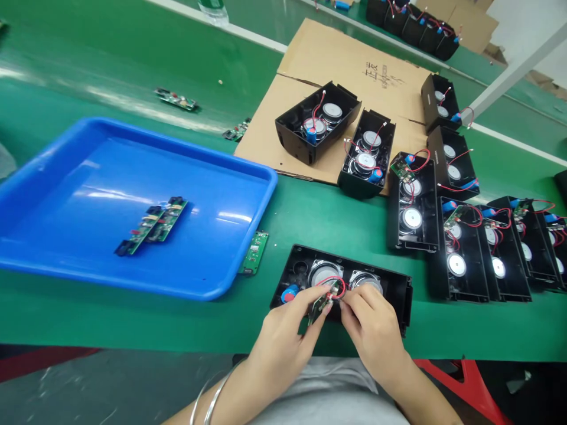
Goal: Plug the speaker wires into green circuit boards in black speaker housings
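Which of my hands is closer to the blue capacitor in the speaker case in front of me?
Left. The left hand sits just right of the blue capacitor, holding the small circuit board. The right hand is farther right, at the red wires.

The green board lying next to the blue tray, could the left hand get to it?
Probably yes. The green board lies bare on the belt beside the blue tray, with nothing between it and the left hand. That hand now pinches a small circuit board, though.
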`<action>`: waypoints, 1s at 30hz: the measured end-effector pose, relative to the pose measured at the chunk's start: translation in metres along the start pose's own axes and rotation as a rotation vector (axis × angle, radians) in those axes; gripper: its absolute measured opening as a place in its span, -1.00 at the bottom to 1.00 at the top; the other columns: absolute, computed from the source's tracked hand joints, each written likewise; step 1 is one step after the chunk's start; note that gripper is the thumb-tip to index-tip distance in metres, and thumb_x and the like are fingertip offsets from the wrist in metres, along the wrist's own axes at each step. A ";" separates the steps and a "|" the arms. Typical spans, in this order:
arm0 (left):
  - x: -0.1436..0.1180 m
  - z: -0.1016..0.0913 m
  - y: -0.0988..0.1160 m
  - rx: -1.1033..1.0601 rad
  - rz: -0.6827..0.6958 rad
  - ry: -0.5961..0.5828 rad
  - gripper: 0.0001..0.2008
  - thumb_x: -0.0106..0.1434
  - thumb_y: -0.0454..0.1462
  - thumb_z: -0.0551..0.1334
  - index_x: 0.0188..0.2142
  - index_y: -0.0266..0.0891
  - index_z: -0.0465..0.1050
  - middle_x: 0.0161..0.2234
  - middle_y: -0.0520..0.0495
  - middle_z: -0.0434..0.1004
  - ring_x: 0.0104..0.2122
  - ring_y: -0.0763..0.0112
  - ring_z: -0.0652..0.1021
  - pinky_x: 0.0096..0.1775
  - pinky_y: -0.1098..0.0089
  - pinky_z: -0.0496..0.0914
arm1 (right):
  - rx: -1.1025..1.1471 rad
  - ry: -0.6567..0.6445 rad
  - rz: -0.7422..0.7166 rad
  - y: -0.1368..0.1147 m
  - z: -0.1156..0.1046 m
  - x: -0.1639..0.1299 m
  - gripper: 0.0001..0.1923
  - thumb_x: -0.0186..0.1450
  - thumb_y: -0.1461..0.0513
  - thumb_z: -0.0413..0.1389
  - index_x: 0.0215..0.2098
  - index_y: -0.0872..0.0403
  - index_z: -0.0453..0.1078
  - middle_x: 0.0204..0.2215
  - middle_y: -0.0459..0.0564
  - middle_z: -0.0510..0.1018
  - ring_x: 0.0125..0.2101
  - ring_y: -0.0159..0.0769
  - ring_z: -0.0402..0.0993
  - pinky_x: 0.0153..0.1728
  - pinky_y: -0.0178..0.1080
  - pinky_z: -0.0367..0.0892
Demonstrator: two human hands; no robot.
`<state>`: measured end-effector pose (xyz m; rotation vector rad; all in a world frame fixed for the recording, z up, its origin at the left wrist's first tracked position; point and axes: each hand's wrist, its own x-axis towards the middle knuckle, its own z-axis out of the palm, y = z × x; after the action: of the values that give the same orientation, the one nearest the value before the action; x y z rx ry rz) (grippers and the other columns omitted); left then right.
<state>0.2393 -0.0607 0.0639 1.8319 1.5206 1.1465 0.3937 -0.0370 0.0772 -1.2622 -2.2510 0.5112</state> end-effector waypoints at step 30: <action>0.001 0.001 -0.001 -0.042 -0.057 -0.039 -0.79 0.28 -0.35 0.13 -0.09 -0.17 0.30 -0.25 0.01 0.64 -0.37 0.44 0.64 -0.33 0.56 0.51 | 0.035 0.054 0.060 0.000 0.002 -0.003 -0.80 0.38 0.32 -0.08 -0.30 0.13 0.37 -0.45 -0.02 0.43 -0.46 -0.38 0.38 -0.44 -0.34 0.33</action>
<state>0.2394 -0.0590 0.0631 1.7622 1.5060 1.1013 0.3938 -0.0392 0.0746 -1.3138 -2.1561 0.5294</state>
